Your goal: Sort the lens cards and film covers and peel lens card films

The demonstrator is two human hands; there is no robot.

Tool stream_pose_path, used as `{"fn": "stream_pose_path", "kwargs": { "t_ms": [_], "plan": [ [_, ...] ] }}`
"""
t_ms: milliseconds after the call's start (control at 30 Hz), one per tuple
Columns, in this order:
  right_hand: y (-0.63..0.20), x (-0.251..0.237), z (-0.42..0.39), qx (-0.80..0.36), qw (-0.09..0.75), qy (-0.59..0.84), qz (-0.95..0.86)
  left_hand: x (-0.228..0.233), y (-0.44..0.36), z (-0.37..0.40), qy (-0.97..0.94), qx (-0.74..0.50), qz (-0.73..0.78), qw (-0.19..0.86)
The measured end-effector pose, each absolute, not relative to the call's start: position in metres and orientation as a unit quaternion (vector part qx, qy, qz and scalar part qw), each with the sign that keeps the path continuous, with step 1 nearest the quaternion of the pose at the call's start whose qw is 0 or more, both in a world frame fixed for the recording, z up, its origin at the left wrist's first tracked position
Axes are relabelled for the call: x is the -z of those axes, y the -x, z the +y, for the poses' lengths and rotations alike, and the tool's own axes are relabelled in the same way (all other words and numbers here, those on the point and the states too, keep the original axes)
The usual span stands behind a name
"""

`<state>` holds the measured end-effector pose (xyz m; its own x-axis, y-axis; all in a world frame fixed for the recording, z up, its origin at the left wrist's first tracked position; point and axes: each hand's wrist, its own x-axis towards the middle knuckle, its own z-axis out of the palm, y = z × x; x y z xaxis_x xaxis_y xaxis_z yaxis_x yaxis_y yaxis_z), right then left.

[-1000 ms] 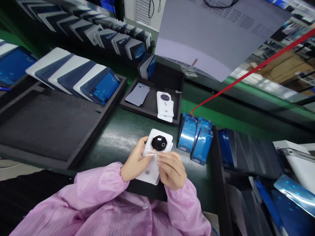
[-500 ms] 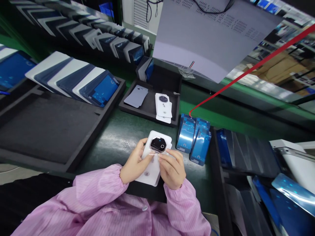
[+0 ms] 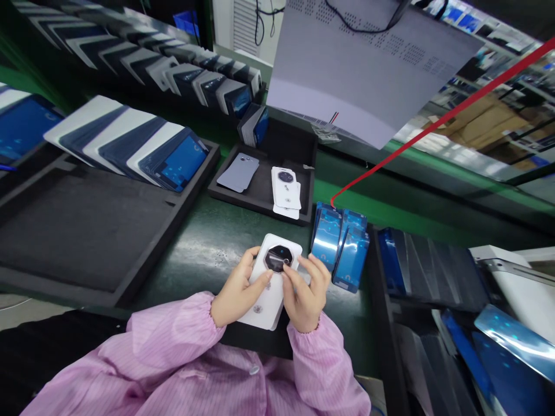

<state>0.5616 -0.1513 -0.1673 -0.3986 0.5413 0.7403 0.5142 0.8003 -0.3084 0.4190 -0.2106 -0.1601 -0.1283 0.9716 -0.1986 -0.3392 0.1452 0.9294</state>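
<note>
We've got the white panel (image 3: 271,300) at the table's (image 3: 203,248) near edge, left hand (image 3: 238,289) clamped on its left side, thumb just below the black camera window (image 3: 276,254). Right hand (image 3: 306,289) has fingertips at the window's lower-right edge; we can't tell if they're pinched together. Beyond it, our black tray (image 3: 263,188) holds grey panels (image 3: 237,172), with blue-faced panels (image 3: 327,240) stacked just off its near right corner.

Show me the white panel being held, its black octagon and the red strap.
White panel (image 3: 269,299), head view, on its lower face.
Black octagon (image 3: 276,257), head view, near its middle.
Red strap (image 3: 446,118), head view, partway along it.
</note>
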Motion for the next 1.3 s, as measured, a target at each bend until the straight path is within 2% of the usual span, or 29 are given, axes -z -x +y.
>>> {"fn": "stream_pose_path", "kwargs": {
  "t_ms": [167,433,533,600,733,833,900,967,1133,1200,1300],
  "plan": [
    [-0.563,0.166,-0.150,-0.044,0.390,0.376,-0.839,0.158,-0.419,-0.210,-0.333,-0.547,0.504,0.580],
    [-0.562,0.167,-0.149,-0.063,0.404,0.390,-0.825,0.156,-0.421,-0.211,-0.336,-0.537,0.501,0.589],
    [-0.562,0.169,-0.150,-0.114,0.419,0.398,-0.808,0.155,-0.420,-0.212,-0.334,-0.538,0.497,0.593],
    [-0.562,0.172,-0.150,-0.191,0.426,0.417,-0.780,0.155,-0.420,-0.212,-0.334,-0.537,0.494,0.597],
    [-0.569,0.174,-0.143,-0.351,0.510,0.464,-0.634,0.157,-0.417,-0.210,-0.324,-0.555,0.479,0.598],
    [-0.582,0.169,-0.130,-0.336,0.630,0.483,-0.507,0.158,-0.412,-0.207,-0.294,-0.591,0.477,0.580],
    [-0.591,0.165,-0.122,-0.310,0.673,0.493,-0.456,0.158,-0.409,-0.206,-0.268,-0.619,0.472,0.568],
    [-0.596,0.164,-0.118,-0.338,0.648,0.505,-0.459,0.157,-0.407,-0.205,-0.249,-0.636,0.465,0.563],
    [-0.581,0.171,-0.127,-0.461,0.470,0.491,-0.571,0.154,-0.406,-0.205,-0.244,-0.631,0.467,0.569],
    [-0.573,0.172,-0.133,-0.466,0.469,0.462,-0.591,0.154,-0.406,-0.204,-0.246,-0.622,0.470,0.577],
    [-0.570,0.168,-0.137,-0.432,0.531,0.432,-0.587,0.155,-0.405,-0.203,-0.241,-0.609,0.468,0.593]
  ]
}}
